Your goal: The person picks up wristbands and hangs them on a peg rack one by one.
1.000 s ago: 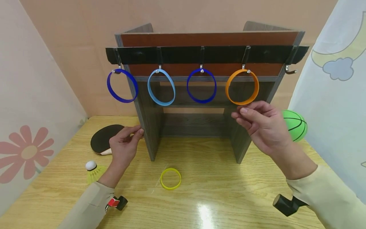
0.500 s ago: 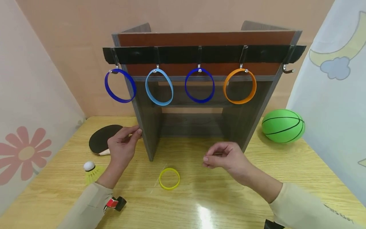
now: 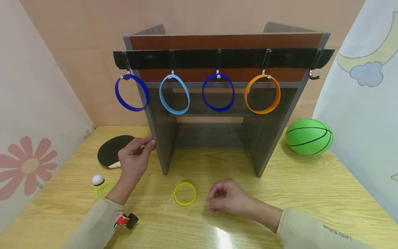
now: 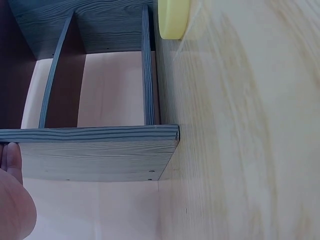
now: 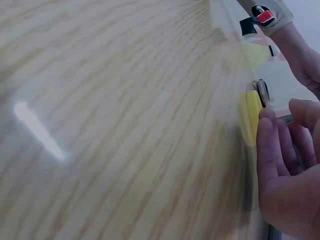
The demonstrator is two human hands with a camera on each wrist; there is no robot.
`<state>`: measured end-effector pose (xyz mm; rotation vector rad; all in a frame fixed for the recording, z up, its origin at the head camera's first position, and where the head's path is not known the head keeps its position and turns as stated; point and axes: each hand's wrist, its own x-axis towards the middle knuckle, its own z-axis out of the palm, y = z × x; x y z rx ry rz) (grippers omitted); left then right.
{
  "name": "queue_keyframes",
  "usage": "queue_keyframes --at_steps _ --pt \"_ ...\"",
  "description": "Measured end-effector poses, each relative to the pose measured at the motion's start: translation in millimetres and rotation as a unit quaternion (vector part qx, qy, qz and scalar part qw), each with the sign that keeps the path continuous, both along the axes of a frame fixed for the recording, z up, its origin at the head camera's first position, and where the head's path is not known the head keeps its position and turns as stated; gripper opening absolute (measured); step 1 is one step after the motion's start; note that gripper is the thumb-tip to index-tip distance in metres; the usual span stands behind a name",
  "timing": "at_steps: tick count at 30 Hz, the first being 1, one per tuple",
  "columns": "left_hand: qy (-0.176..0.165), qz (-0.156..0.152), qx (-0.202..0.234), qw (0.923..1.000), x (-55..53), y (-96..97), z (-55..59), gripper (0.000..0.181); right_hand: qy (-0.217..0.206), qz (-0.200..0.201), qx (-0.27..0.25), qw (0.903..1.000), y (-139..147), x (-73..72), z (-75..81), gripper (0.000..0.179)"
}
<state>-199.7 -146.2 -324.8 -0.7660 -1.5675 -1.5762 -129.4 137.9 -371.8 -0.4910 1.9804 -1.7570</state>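
Note:
In the head view my left hand (image 3: 134,157) touches the front edge of the left side panel of a grey wooden shelf (image 3: 161,131); its fingertips lie against the panel's outer side in the left wrist view. My right hand (image 3: 230,199), loosely curled and holding nothing, hovers low over the table just right of a yellow ring (image 3: 185,204). Four hooks on the shelf's black strip (image 3: 196,59) carry thin rings: a dark blue ring (image 3: 130,109), a light blue ring (image 3: 174,111), another dark blue ring (image 3: 218,109) and an orange ring (image 3: 262,111). The far-right hook (image 3: 315,76) bears no ring.
A black table tennis bat (image 3: 112,150) and a yellow shuttlecock (image 3: 101,186) lie on the wooden table (image 3: 149,224) at the left, close to my left arm. A green ball (image 3: 309,137) with black lines rests right of the shelf.
My right hand has come down from just below the orange ring to the table, moving left toward the yellow ring. The orange ring stays on its hook. My left hand has stayed at the panel.

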Motion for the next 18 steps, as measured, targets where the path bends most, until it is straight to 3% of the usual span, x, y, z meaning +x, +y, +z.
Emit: queue_keyframes --at_steps 7,14,18 --pt "0.001 0.004 0.0 1.0 0.0 -0.3 0.1 0.008 0.037 -0.018 0.062 0.9972 -15 -7.6 -1.1 0.013" --pt "0.005 -0.015 0.009 0.9998 0.0 0.5 -0.9 0.009 0.046 -0.064 0.088 0.993 -28 -19.5 -3.1 0.014" --pt "0.009 -0.005 0.004 0.9999 -0.2 0.6 -1.0 0.008 0.053 -0.082 0.106 0.9896 -33 -23.3 -4.2 0.016"
